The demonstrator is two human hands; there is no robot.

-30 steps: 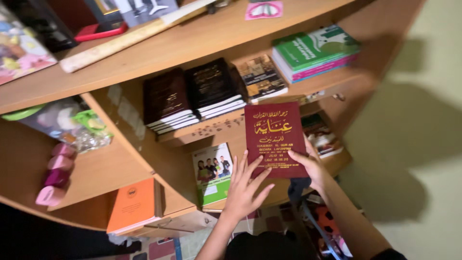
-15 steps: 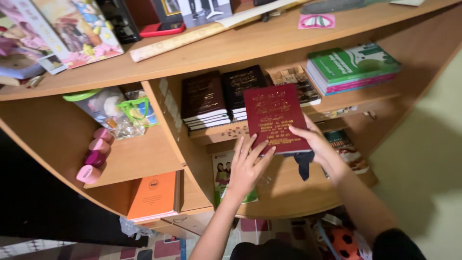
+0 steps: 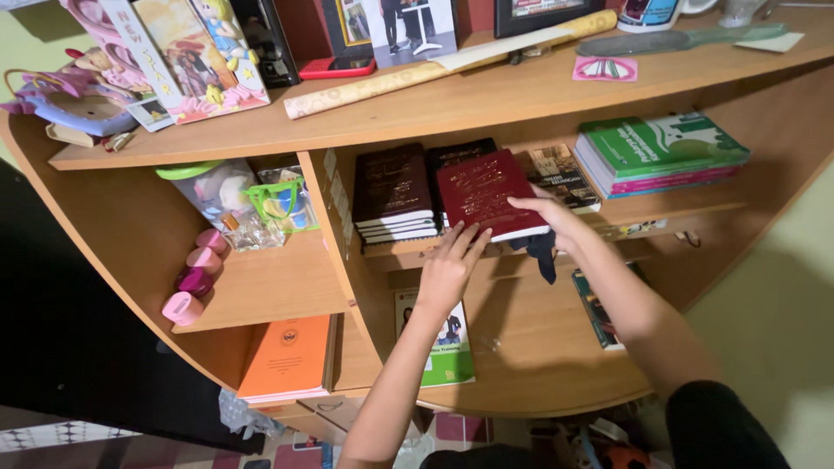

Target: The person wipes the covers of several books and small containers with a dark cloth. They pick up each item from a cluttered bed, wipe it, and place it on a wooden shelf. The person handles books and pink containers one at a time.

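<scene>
Head view looks down on a wooden shelf unit [image 3: 261, 287], and we read it from the left. On the left middle shelf we see four pink rolls [image 3: 196, 274] in a row, with a clear bag of small items [image 3: 234, 195] behind them. Below lies an orange booklet [image 3: 287, 358]. Past the upright divider, a stack of dark books [image 3: 393, 187] sits on the middle shelf. Just beside it is the maroon book [image 3: 482, 191], lying flat on top of another dark stack. Our left hand [image 3: 447, 269] reaches up with fingers spread and loose, the tips touching the book's near edge; it grips nothing. Under that arm a green-and-white booklet [image 3: 447, 347] lies on the lower shelf. Our right hand [image 3: 556, 221] grasps the maroon book at its right near corner, thumb on the cover. Further right we see a green stack of books [image 3: 665, 152] on the same shelf.
</scene>
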